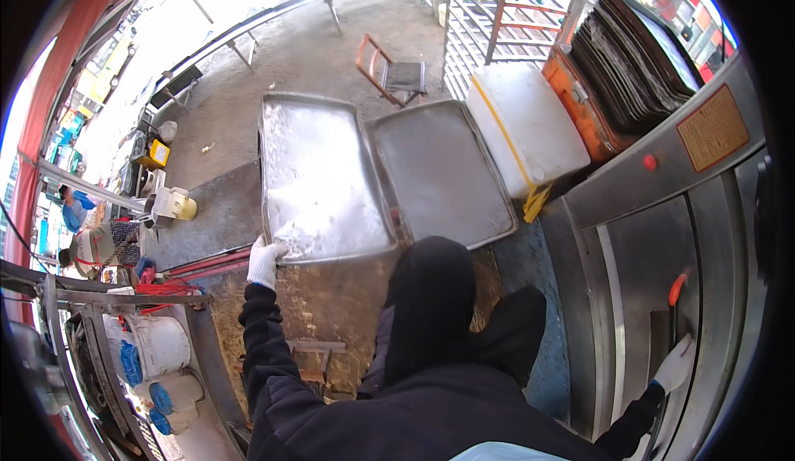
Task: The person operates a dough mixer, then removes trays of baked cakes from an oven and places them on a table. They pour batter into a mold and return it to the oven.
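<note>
A white knit glove covers my left hand (265,261), which grips the near left corner of a large metal baking tray (320,181). The tray's bright inner face carries rough marks at its near end. To its right lies a second, duller grey baking tray (444,169) with a raised rim. My right hand (676,363), also gloved in white, rests over a dark bar handle (673,324) on the stainless steel cabinet door (652,243). Whether its fingers close round the bar is hidden. An orange-red piece (677,288) caps the bar's upper end.
A white foam box (528,128) with yellow tape stands beyond the trays. Behind it are an orange crate (571,100) with stacked dark trays (627,63) and a metal rack (478,13). A chair (400,76) stands ahead; white buckets (163,344) are at left.
</note>
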Available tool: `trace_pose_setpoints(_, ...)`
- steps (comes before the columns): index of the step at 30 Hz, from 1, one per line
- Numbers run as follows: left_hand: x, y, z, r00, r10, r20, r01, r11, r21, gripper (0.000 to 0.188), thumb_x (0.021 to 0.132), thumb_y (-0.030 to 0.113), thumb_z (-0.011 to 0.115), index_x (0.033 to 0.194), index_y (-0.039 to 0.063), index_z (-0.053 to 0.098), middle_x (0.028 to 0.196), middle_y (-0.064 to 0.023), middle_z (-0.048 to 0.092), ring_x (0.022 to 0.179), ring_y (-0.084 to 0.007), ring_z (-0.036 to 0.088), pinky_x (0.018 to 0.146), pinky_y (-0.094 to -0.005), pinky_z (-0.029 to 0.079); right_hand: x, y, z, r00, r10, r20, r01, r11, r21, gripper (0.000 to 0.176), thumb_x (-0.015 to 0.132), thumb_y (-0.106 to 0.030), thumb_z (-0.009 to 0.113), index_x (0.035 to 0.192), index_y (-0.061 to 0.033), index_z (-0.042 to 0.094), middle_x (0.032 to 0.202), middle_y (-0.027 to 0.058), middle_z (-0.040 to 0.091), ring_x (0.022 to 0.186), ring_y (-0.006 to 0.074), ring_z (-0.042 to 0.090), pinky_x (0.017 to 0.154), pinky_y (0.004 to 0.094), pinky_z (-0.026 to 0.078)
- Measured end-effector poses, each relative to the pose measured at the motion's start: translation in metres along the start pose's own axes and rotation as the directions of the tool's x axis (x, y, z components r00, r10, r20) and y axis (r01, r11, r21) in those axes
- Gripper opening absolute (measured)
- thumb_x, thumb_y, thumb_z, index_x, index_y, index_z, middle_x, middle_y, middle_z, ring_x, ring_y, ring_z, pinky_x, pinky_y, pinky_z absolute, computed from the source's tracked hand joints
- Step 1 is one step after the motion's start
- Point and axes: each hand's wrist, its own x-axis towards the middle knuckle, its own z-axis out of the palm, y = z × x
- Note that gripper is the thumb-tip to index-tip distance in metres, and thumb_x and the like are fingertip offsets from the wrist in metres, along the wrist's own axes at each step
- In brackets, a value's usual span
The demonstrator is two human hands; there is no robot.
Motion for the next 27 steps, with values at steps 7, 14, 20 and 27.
trace_pose_setpoints(7,0.062,-0.122,-0.077,0.945,-0.29,-0.149,0.323,0.895,0.308,0.031,0.082,0.002,0.079,0.113,-0.001,0.077,0.097,-0.0097,0.079,0.086,-0.0219,0.075,0.078,-0.0385,0.059,0.005,0.015,0.009,1.0,0.014,0.008,-0.014,1.0,0.001,0.052,0.119,-0.043,0.046,0.146,-0.0044,0.067,0.144,0.0214,0.07,0.13,0.0396,0.067,0.107,0.0433,0.053)
trace_pose_setpoints(14,0.118,-0.119,0.103,0.809,0.57,-0.145,-0.088,0.361,0.928,0.028,0.089,0.021,0.065,0.109,0.009,0.082,0.113,-0.0173,0.08,0.111,-0.0425,0.074,0.1,-0.0511,0.06,0.017,0.07,0.032,0.989,-0.146,-0.014,0.141,0.973,-0.182,0.048,0.121,-0.032,0.041,0.148,-0.0004,0.065,0.15,0.0218,0.067,0.133,0.0389,0.065,0.11,0.0405,0.053)
trace_pose_setpoints(20,0.183,-0.116,0.307,0.704,0.133,0.698,-0.699,-0.049,0.714,0.021,0.097,0.023,0.064,0.111,0.012,0.075,0.12,-0.0144,0.072,0.102,-0.0364,0.076,0.089,-0.0526,0.06,0.027,0.123,0.038,0.958,-0.276,0.076,0.271,0.793,-0.545,0.045,0.12,-0.02,0.039,0.159,-0.0031,0.054,0.159,0.0223,0.06,0.139,0.0395,0.063,0.118,0.0398,0.051)
trace_pose_setpoints(27,0.243,-0.126,0.337,0.705,-0.071,0.706,-0.698,-0.252,0.671,0.043,0.1,0.054,0.071,0.113,0.014,0.083,0.12,-0.0097,0.076,0.107,-0.0285,0.078,0.088,-0.0457,0.061,0.027,0.155,0.036,0.875,-0.484,0.008,0.357,0.633,-0.687,0.049,0.114,-0.005,0.045,0.162,-0.0078,0.049,0.158,0.0224,0.059,0.139,0.0411,0.063,0.114,0.0447,0.056)
